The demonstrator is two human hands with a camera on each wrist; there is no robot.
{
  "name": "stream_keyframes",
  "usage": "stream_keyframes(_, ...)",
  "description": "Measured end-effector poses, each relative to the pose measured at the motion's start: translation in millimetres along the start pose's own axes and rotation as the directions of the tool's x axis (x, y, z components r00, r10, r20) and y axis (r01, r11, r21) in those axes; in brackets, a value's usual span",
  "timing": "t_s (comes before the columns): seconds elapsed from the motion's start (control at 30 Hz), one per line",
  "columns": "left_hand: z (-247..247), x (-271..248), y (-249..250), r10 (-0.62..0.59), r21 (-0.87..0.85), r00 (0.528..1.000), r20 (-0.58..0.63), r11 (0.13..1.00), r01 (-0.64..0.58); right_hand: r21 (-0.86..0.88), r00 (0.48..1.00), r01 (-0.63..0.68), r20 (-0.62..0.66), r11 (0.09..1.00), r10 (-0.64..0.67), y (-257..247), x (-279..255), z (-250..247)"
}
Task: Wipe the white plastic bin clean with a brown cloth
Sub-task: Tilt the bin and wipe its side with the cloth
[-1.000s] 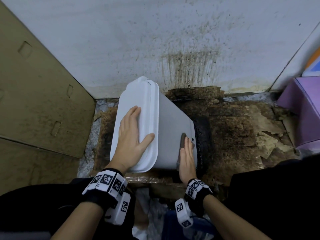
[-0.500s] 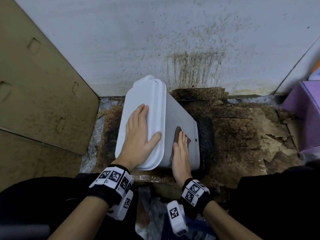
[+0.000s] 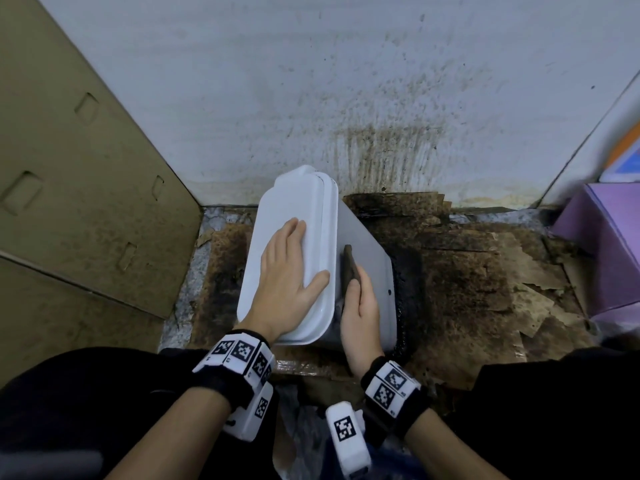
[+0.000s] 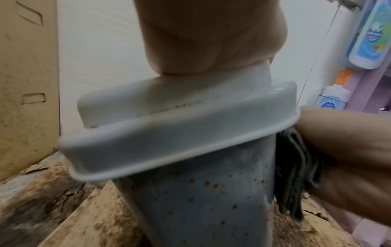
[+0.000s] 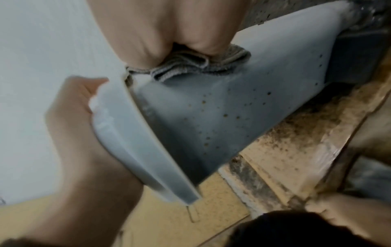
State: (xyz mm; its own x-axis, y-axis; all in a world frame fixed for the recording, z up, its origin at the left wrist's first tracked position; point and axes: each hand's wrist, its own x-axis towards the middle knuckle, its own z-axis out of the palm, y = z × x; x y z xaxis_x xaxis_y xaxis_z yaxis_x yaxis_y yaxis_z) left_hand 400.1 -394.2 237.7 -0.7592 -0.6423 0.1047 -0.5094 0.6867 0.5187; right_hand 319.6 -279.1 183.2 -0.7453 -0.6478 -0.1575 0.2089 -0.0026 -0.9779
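The white plastic bin [image 3: 372, 271] leans tilted on the floor with its lid [image 3: 287, 202] closed. Brown specks dot its near wall [image 4: 190, 200] [image 5: 211, 117]. My left hand [image 3: 287, 271] lies flat on the lid, thumb spread toward the rim; the palm [image 4: 211, 33] rests on the lid top. My right hand [image 3: 360, 306] presses a folded brown cloth [image 3: 348, 268] against the bin's side wall, right under the lid rim, with straight fingers [image 4: 349, 158]. The cloth [image 5: 190, 65] bunches under the palm [image 5: 158, 30], and its folds [image 4: 296, 175] show beside the rim.
A stained white wall [image 3: 346, 98] stands right behind the bin. A cardboard sheet [image 3: 69, 168] leans at the left. A purple box [image 3: 606, 244] sits at the right, bottles [image 4: 368, 33] above it. Torn, mouldy cardboard [image 3: 485, 271] covers the floor. My black-clad knees [image 3: 69, 393] flank the bin.
My right hand has slid the cloth across the side wall, from near its right edge to just beside the lid rim. The left hand stays flat on the lid.
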Motion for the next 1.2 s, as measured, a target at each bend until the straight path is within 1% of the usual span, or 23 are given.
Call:
stream_keyframes(0.13, 6.2, 1.2, 9.8, 0.020, 0.044, 1.000, 0.024, 0.999, -0.021, 0.247, 0.999, -0.050, 0.005, 0.968, 0.051, -34.9, 12.0, -8.6)
stream_keyframes(0.17, 7.9, 1.5, 13.1, 0.024, 0.043, 0.999, 0.024, 0.999, -0.025, 0.284, 0.999, -0.043, -0.005, 0.958, 0.046, -42.1, 15.6, -11.5)
stream_keyframes(0.23, 10.8, 1.9, 20.1, 0.013, 0.014, 1.000, 0.021, 1.000, -0.013, 0.291, 1.000, -0.013, -0.012, 0.957, 0.018, -53.0, 19.5, -17.4)
stream_keyframes(0.33, 14.3, 4.2, 29.9, -0.021, -0.014, 0.999, 0.038, 1.000, 0.021, 0.203, 0.999, 0.021, 0.039, 0.979, -0.029, -57.9, 17.8, -22.3)
stream_keyframes(0.43, 16.8, 4.8, 39.8, 0.038, 0.061, 0.999, 0.033, 0.997, -0.040, 0.065, 0.990, 0.117, 0.077, 0.991, -0.121, -56.2, 13.8, -25.0)
stream_keyframes(0.5, 17.6, 3.7, 47.2, 0.051, 0.050, 0.997, 0.050, 0.997, -0.054, -0.070, 0.979, 0.180, 0.107, 0.981, -0.172, -56.6, 11.6, -26.3)
stream_keyframes(0.53, 18.3, 3.5, 50.3, 0.060, 0.060, 0.996, 0.062, 0.996, -0.064, -0.118, 0.977, 0.189, 0.119, 0.975, -0.175, -57.5, 10.1, -27.2)
stream_keyframes(0.6, 22.7, 4.1, 55.1, 0.088, 0.121, 0.993, 0.077, 0.988, -0.097, -0.169, 0.982, 0.172, 0.110, 0.971, -0.154, -58.5, 7.7, -29.6)
stream_keyframes(0.73, 30.8, 7.0, 65.3, 0.057, 0.141, 0.991, 0.122, 0.987, -0.074, -0.313, 0.993, 0.119, 0.036, 0.942, -0.114, -58.0, 6.8, -38.6)
stream_keyframes(0.8, 33.4, 7.8, 71.6, 0.050, 0.175, 0.986, 0.158, 0.982, -0.078, -0.374, 0.994, 0.107, 0.036, 0.921, -0.101, -59.1, 7.4, -44.9)
stream_keyframes(0.87, 32.2, 7.8, 77.8, 0.027, 0.067, 0.984, 0.173, 0.997, -0.039, -0.401, 0.995, 0.103, 0.050, 0.910, -0.090, -62.6, 7.8, -50.9)
stream_keyframes(0.9, 29.5, 7.9, 81.3, 0.005, -0.047, 0.986, 0.166, 0.999, 0.003, -0.402, 0.995, 0.097, 0.057, 0.911, -0.081, -64.9, 8.5, -53.9)
stream_keyframes(0.93, 26.0, 7.7, 84.3, -0.021, -0.189, 0.986, 0.165, 0.981, 0.052, -0.397, 0.996, 0.085, 0.060, 0.914, -0.067, -66.3, 9.8, -57.6)
stream_keyframes(1.0, 19.7, 6.6, 89.1, -0.047, -0.452, 0.985, 0.169, 0.884, 0.119, -0.378, 0.998, 0.054, 0.052, 0.924, -0.037, -66.0, 14.7, -67.1)
stream_keyframes(1.03, 17.7, 5.5, 88.8, -0.047, -0.520, 0.988, 0.150, 0.846, 0.119, -0.374, 0.999, 0.042, 0.044, 0.926, -0.027, -65.2, 17.5, -72.2)
stream_keyframes(1.07, 16.0, 3.8, 86.1, -0.053, -0.532, 0.993, 0.105, 0.841, 0.101, -0.374, 0.999, 0.031, 0.038, 0.927, -0.018, -64.4, 19.6, -76.3)
stream_keyframes(1.1, 15.4, 2.9, 80.9, -0.060, -0.493, 0.998, 0.036, 0.867, 0.070, -0.375, 0.999, 0.019, 0.032, 0.927, -0.007, -64.5, 20.6, -79.0)
stream_keyframes(1.13, 16.1, 2.9, 73.6, -0.063, -0.416, 0.997, -0.042, 0.908, 0.040, -0.379, 1.000, 0.006, 0.020, 0.925, 0.001, -65.3, 21.1, -81.8)
stream_keyframes(1.17, 17.2, 2.4, 66.7, -0.072, -0.323, 0.992, -0.106, 0.946, 0.034, -0.383, 1.000, -0.004, 0.006, 0.924, 0.007, -66.9, 20.7, -85.0)
stream_keyframes(1.2, 17.6, 1.6, 60.3, -0.096, -0.238, 0.984, -0.147, 0.969, 0.059, -0.379, 1.000, -0.011, -0.003, 0.925, 0.010, -69.4, 19.7, -87.5)
